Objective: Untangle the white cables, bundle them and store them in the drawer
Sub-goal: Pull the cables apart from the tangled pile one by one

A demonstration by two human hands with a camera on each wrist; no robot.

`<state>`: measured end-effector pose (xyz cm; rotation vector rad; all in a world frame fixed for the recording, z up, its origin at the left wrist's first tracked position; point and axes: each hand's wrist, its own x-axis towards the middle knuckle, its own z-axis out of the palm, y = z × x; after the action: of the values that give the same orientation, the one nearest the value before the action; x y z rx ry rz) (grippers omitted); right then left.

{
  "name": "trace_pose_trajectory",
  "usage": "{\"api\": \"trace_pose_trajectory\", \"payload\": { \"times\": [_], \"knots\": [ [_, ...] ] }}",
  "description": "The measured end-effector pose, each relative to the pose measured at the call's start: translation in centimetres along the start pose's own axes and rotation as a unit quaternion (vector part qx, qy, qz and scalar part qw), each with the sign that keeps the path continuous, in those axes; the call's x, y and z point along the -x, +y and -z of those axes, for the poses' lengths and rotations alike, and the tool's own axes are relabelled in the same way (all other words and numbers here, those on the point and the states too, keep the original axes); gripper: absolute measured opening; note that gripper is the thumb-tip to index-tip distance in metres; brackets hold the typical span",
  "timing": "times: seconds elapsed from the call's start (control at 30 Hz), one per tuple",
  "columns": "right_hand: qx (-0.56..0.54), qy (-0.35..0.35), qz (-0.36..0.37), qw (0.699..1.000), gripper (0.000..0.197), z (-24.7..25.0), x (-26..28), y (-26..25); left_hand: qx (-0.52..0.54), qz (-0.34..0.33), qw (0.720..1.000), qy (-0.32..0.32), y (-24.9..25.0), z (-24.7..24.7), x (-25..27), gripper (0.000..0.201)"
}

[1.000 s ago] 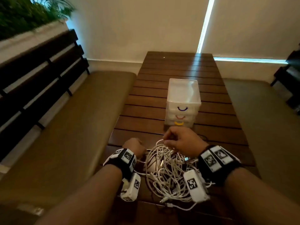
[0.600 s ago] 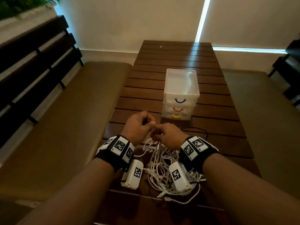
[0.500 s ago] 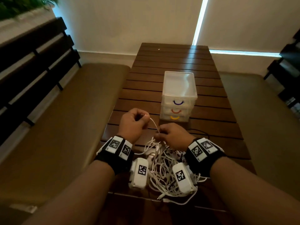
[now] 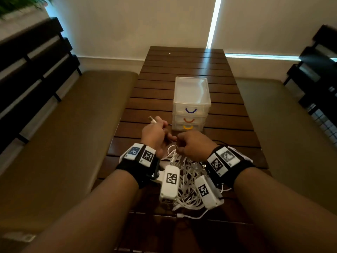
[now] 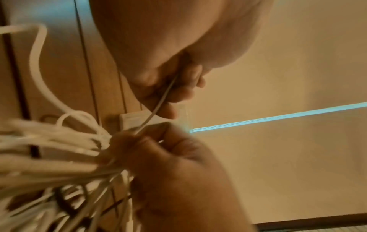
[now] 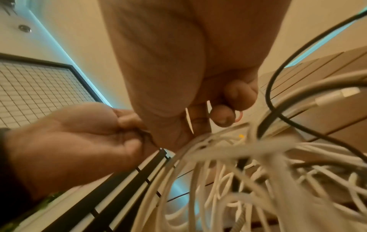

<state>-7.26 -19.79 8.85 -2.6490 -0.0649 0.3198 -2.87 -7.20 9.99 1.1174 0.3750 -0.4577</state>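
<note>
A tangle of white cables lies on the wooden table near its front edge, between my wrists. My left hand grips one white cable, and its plug end sticks out past the fist. In the left wrist view that cable runs taut from my left hand to my right hand. My right hand pinches strands at the top of the tangle. A clear three-drawer unit stands just beyond my hands with its drawers closed.
A black cable lies on the table by my right wrist and loops past the tangle in the right wrist view. Cushioned benches run along both sides of the table. A wall closes off the far end.
My left hand has risen from beside the tangle, met the right hand, taken a cable and pulled its end up and to the left. The right hand stays on the tangle.
</note>
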Motion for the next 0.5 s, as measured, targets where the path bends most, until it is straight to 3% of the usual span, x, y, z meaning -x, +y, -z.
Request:
{"api": "trace_pose_trajectory", "payload": {
  "times": [0.13, 0.2, 0.27, 0.3, 0.4, 0.43, 0.5],
  "knots": [
    [0.077, -0.098, -0.029, 0.992, 0.009, 0.2, -0.1, 1.1, -0.144, -0.108, 0.984, 0.001, 3.3, 0.4, 0.3, 0.035],
    [0.091, -0.085, -0.024, 0.992, 0.008, 0.7, 0.1, 1.1, -0.257, -0.173, 0.951, 0.009, 4.9, 1.2, -0.1, 0.036],
    [0.128, -0.029, 0.015, 0.991, 0.009, 1.1, 0.1, 0.3, -0.334, -0.193, 0.923, 0.002, 5.1, 1.8, -0.4, 0.038],
    [0.112, 0.007, 0.044, 0.993, 0.010, 1.2, 0.0, -0.3, -0.364, -0.186, 0.912, -0.009, 4.8, 1.8, -0.5, 0.039],
    [-0.120, 0.038, 0.067, 0.990, 0.008, 2.0, 0.0, -1.7, -0.404, -0.157, 0.897, -0.088, 3.3, 1.3, 0.3, 0.035],
    [-0.152, 0.021, 0.059, 0.986, 0.008, 2.2, 0.2, -1.7, -0.395, -0.157, 0.899, -0.104, 3.0, 1.0, 0.5, 0.039],
    [-0.112, -0.011, 0.044, 0.993, 0.017, 1.9, 0.4, -1.4, -0.351, -0.166, 0.916, -0.104, 2.9, 0.8, 1.1, 0.045]
  ]
}}
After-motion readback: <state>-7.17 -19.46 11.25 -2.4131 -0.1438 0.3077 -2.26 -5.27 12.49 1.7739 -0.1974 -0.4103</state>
